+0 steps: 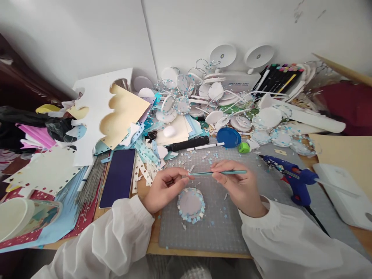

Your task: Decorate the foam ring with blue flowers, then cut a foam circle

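My right hand is closed around a thin teal tool, like tweezers or a pen, held level above the grey cutting mat. My left hand is pinched at the tool's left tip, its fingers curled; whatever it holds is too small to make out. Just below both hands a round white paper disc with a rim of small blue and white stars lies on the mat. Both arms wear white sleeves.
A blue glue gun lies right of the mat. Behind the hands lie a black marker, a white pen, a blue lid and a heap of decorated discs. A dark phone and paper scraps fill the left.
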